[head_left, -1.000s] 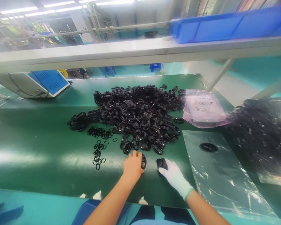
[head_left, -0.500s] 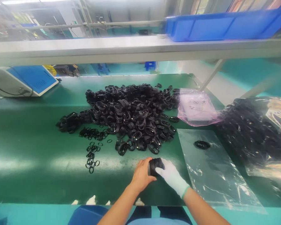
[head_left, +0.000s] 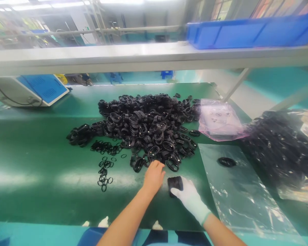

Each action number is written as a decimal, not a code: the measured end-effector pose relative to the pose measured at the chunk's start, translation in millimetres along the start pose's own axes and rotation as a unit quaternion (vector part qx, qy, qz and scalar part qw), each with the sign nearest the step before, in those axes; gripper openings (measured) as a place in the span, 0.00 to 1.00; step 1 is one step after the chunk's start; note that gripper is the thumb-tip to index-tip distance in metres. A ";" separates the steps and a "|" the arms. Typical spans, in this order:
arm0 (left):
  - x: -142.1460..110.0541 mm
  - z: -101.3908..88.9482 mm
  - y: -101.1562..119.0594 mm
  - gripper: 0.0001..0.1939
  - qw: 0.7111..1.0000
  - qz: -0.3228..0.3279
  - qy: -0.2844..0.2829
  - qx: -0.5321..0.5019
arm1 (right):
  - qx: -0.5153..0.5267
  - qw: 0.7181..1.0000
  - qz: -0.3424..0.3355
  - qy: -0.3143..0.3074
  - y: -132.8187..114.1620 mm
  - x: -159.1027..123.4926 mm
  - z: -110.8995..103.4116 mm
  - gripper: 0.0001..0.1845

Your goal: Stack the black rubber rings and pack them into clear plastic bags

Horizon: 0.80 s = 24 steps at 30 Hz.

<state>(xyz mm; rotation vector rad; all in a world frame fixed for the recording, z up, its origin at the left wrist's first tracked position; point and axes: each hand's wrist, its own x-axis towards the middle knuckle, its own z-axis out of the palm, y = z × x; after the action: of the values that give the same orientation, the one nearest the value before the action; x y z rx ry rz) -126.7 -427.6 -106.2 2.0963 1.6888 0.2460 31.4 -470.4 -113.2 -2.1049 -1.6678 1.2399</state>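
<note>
A gloved hand, my right hand point(head_left: 190, 195), is closed around a row of black coiled cables point(head_left: 175, 184) stacked side by side on the green table. My bare left hand point(head_left: 154, 177) stretches to the front edge of a big heap of black coiled cables point(head_left: 141, 119). Its fingers reach forward beside the nearest coils; the fingertips are partly hidden, and no coil shows in its grasp. To the right of my gloved hand, a single coiled cable point(head_left: 226, 162) lies on a flat clear plastic bag point(head_left: 236, 191).
Small black rings point(head_left: 104, 171) lie scattered left of the heap. A pinkish plastic bag point(head_left: 218, 119) and a large clear bag of black coils point(head_left: 279, 147) are on the right. Above runs a shelf point(head_left: 92, 59) with a blue bin point(head_left: 251, 32). A blue-grey machine point(head_left: 38, 89) stands far left.
My left hand has let go of the stacked coils and moved forward to the heap. My right hand still holds the stack. The camera view has shifted slightly.
</note>
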 end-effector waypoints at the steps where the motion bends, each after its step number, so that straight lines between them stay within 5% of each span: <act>1: 9.9 -3.5 0.1 0.13 1.000 -0.004 0.006 0.029 | -0.002 1.000 0.001 -0.002 -1.0 -1.1 -1.1 0.26; 5: 19.1 -8.8 -0.7 0.14 0.998 0.003 -0.004 0.058 | -0.007 1.000 0.011 -0.002 -1.9 -1.8 -2.5 0.28; 10: -38.7 -8.7 -21.3 0.13 0.994 0.066 -0.056 0.065 | -0.003 1.000 0.017 -0.008 0.2 0.6 -0.9 0.25; 14: -66.8 -14.3 -31.8 0.11 0.986 0.015 -0.153 0.069 | -0.002 1.000 0.014 -0.006 1.6 0.9 -1.2 0.25; 17: -61.1 -17.7 -18.9 0.20 0.978 0.000 -0.139 0.154 | -0.001 1.000 0.017 -0.006 3.1 0.6 -1.1 0.25; 20: -45.9 -16.6 1.1 0.38 0.969 0.062 -0.124 0.205 | 0.000 1.000 0.004 -0.003 5.2 1.0 -0.1 0.25; 24: -35.4 -11.0 8.2 0.39 0.972 0.063 -0.159 0.160 | -0.003 1.000 -0.010 0.006 7.9 3.0 2.6 0.25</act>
<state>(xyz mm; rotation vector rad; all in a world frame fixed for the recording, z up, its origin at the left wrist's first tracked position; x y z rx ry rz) -132.4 -460.6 -88.3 2.3236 1.4806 -0.3334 35.3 -471.5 -121.0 -2.0891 -1.6874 1.2153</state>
